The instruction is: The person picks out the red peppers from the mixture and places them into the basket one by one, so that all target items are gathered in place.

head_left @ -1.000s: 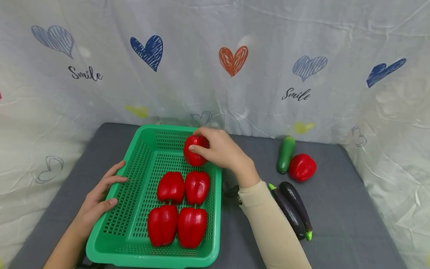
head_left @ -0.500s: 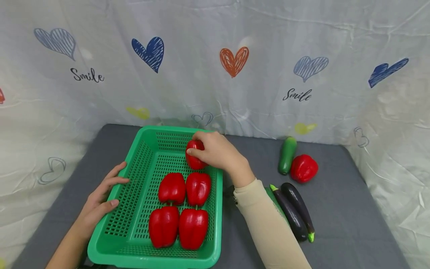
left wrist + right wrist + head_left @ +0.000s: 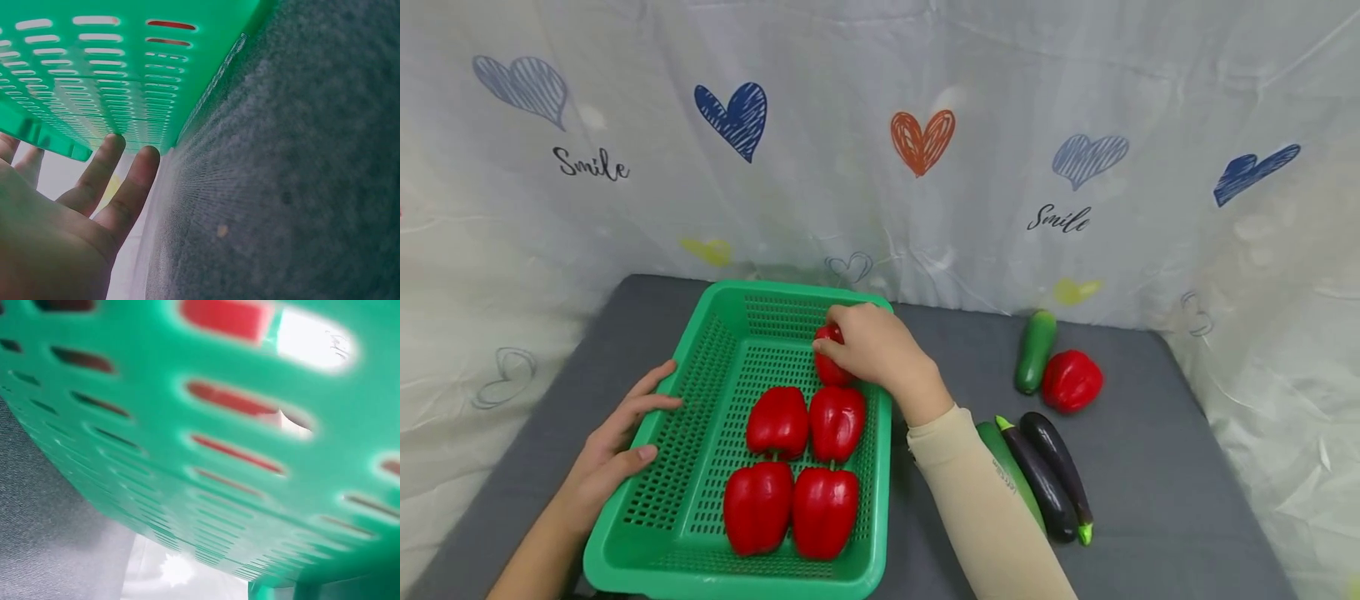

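In the head view, my right hand (image 3: 880, 346) reaches over the far right side of the green plastic basket (image 3: 688, 358). Its fingers and thumb hold a red bell pepper (image 3: 826, 367) low inside, partly covered by the hand. Several more red bell peppers (image 3: 825, 512) lie in two rows nearer to me. On the left rim rests my left hand (image 3: 617, 450), fingers spread and thumb over the edge. The left wrist view shows its fingers (image 3: 134, 187) extended along the slotted outer wall (image 3: 125, 62). Only the basket's side (image 3: 250, 487) and red behind its slots fill the right wrist view.
Right of the basket, a green zucchini (image 3: 1036, 352) and another red bell pepper (image 3: 1072, 381) lie on the grey cloth (image 3: 1157, 475). Nearer are two eggplants (image 3: 1041, 479) and a green vegetable (image 3: 1011, 471) partly behind my right sleeve. A white curtain with hearts (image 3: 985, 125) stands behind.
My right hand has lowered the bell pepper into the basket's far right corner, close behind the other peppers. The left hand keeps its place on the rim.
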The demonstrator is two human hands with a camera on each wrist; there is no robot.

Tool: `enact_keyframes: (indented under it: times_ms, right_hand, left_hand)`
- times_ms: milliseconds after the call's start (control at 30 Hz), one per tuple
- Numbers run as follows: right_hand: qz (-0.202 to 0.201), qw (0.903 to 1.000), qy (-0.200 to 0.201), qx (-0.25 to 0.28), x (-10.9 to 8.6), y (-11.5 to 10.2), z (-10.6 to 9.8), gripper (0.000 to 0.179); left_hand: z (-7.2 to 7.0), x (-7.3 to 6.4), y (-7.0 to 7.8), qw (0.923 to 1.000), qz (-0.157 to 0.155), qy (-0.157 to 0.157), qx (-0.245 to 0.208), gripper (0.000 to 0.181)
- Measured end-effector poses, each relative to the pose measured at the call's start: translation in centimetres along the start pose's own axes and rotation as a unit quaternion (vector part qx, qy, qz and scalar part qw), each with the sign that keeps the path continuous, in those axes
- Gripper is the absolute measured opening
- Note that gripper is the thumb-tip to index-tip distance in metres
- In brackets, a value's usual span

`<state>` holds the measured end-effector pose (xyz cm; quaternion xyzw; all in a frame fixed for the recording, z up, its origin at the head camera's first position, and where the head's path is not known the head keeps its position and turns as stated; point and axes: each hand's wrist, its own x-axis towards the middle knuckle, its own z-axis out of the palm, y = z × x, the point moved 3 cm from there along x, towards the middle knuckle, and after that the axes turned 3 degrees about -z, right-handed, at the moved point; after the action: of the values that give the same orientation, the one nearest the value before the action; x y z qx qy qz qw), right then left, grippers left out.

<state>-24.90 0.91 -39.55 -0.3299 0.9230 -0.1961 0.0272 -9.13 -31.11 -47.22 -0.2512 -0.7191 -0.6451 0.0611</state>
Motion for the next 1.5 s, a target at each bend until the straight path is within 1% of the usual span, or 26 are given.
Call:
enact_keyframes:
  times_ms: [167,300,400,533,767,967,1067,1267,1400,1500]
  right_hand:
    - [0.006,0.9996,0.014,-0.025,-0.2,-0.3,0.6,0.031]
    - [0.015,0.9984,0.039,-0.038,-0.4,0.0,0.7,0.029]
    - [0.005,0.9977,0.057,-0.038,-0.5,0.0,0.7,0.023]
    - [-0.003,0.9969,0.066,-0.042,-0.5,-0.1,0.8,0.017]
    - [0.001,0.9959,0.078,-0.045,-0.8,-0.1,1.0,0.020]
    - [-0.003,0.9953,0.090,-0.036,-1.1,-0.1,1.2,0.019]
    - [-0.005,0.9952,0.093,-0.030,-1.2,0.0,1.2,0.019]
    - [-0.034,0.9936,0.107,-0.011,-1.3,0.2,1.1,0.021]
    - [-0.060,0.9920,0.111,0.003,-1.4,0.1,0.8,0.025]
    - [-0.081,0.9904,0.112,-0.002,-1.8,-0.2,0.3,0.028]
  left_hand:
    - [-0.1,-0.3,0.2,1.0000,-0.007,-0.001,0.001,0.054]
    - [0.0,-0.1,0.1,1.0000,-0.007,-0.003,0.002,0.054]
    - [0.0,0.0,0.2,1.0000,-0.005,0.000,0.005,0.054]
    - [-0.1,0.1,0.2,1.0000,-0.003,-0.001,0.005,0.054]
    - [-0.1,0.2,0.3,1.0000,0.000,-0.003,0.003,0.053]
    - [0.0,0.0,0.5,0.9998,-0.016,-0.001,0.009,0.050]
    - [0.1,-0.1,0.3,0.9999,-0.012,-0.002,0.006,0.051]
    - [-0.1,0.0,0.1,1.0000,0.005,-0.001,0.000,0.054]
    - [-0.1,-0.1,0.1,1.0000,-0.006,0.001,0.007,0.052]
    - [0.0,-0.1,0.2,0.9998,-0.016,0.000,0.012,0.051]
